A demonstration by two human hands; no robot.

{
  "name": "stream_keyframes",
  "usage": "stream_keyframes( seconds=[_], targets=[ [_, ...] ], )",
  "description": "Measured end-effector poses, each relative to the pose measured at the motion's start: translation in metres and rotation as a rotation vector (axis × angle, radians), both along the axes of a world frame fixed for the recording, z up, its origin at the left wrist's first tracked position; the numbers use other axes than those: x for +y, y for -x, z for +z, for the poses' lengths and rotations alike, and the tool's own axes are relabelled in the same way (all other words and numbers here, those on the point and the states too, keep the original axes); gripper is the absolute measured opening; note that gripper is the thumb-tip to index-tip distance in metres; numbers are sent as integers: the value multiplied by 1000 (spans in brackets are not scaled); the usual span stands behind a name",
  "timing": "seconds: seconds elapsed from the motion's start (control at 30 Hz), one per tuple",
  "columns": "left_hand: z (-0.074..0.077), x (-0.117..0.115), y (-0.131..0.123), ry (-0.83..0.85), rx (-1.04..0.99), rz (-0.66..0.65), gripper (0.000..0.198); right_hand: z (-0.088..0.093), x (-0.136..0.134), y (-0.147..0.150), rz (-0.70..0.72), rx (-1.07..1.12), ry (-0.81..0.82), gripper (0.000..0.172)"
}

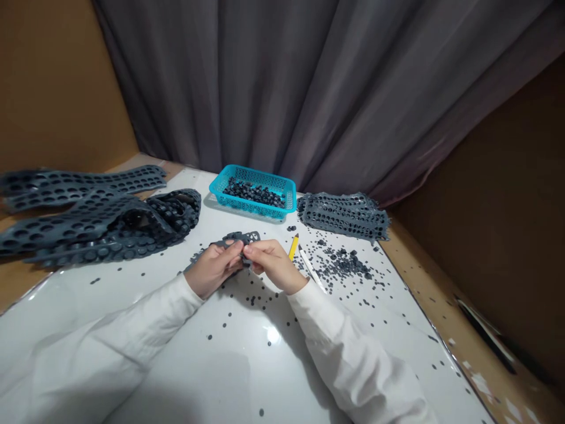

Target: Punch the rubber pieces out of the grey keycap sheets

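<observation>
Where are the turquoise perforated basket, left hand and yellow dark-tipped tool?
Turquoise perforated basket (247, 206): head view, front wall.
Left hand (212, 268): head view, middle of hand.
Yellow dark-tipped tool (293, 247): head view, yellow shaft.

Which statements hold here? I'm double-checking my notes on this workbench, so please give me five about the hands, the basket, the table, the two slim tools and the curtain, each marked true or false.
1. The left hand and right hand meet at a dark piece. True.
2. The basket is red. False: the basket is blue, with small dark bits inside.
3. Small dark discs are scattered over the white table. True.
4. The white tool lies to the left of the yellow tool. False: the white tool lies to the right of the yellow tool.
5. A grey curtain hangs behind the basket. True.
</observation>
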State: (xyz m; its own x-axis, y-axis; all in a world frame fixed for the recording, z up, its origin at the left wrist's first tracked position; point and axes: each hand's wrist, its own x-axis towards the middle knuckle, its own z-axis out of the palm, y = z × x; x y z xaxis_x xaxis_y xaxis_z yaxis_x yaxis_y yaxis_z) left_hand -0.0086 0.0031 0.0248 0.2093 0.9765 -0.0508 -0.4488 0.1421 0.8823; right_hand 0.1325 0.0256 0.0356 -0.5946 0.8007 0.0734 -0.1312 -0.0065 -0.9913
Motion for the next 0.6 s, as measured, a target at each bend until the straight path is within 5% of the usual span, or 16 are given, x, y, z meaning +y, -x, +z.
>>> stream_keyframes(
  seconds=[0.23, 0.6],
  targets=[
    [-1, -1, -5, 141, -284, -6, 39, -8, -7, 15, -123, 352, 382, 34],
    [11, 0, -1, 222, -338, 72, 22, -12, 13, -6, -3, 580, 494, 36]
  ],
)
